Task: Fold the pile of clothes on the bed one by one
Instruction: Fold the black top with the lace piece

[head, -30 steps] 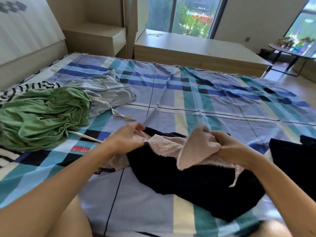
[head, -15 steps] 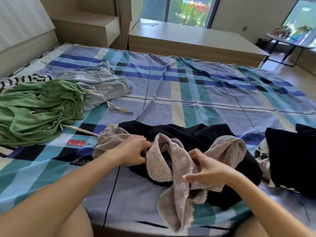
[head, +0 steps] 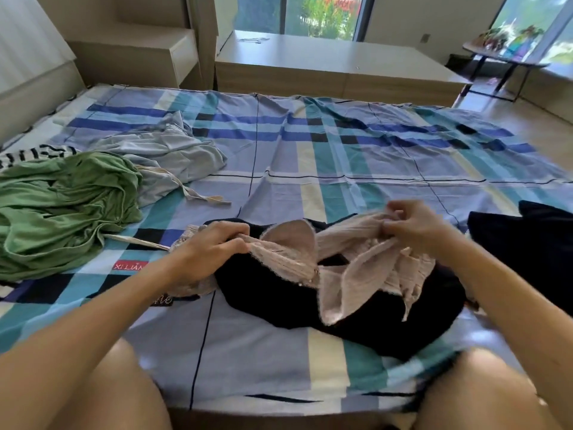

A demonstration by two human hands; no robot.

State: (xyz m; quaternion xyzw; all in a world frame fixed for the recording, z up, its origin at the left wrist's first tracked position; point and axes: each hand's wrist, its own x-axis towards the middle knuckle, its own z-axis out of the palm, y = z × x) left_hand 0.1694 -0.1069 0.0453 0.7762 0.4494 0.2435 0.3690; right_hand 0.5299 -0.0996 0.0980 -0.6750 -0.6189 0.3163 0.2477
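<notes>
Fabric of the pale pink crinkled garment [head: 356, 262] lies bunched across the near middle of the bed, stretched between your two hands and draped over a black garment [head: 356, 315] spread beneath it. Your left hand [head: 210, 249] grips the garment's left end, knuckles up, fingers curled over a fold of the lace-edged cloth. Your right hand [head: 415, 225] pinches the other end between thumb and fingertips, held a little above the bed. Loose strips of the pink cloth hang from it onto the black garment toward 6 o'clock. Between your hands a rounded flap of the pink cloth stands up.

At 9 o'clock from the pink garment, a crumpled green garment [head: 62, 206] sits in a heap near the bed's left edge. At 10 o'clock, just beyond that heap and touching it, a light grey-blue garment [head: 173, 153] lies rumpled, with a cream tie [head: 198, 193] straggling over the sheet beside it. A black-and-white striped cloth [head: 34, 155] peeks out behind the green heap at the far left. At 3 o'clock another dark garment [head: 527, 243] lies by the bed's right edge, apart from the one under your hands.

A plaid sheet [head: 341, 156] in blue, teal and cream covers the bed, and a small red label [head: 130, 265] sits on it just left of your left wrist. Past the bed at 12 o'clock stands a low wooden cabinet [head: 325, 66] under a window. At 2 o'clock there is a small dark table [head: 502, 57] holding colourful items.
</notes>
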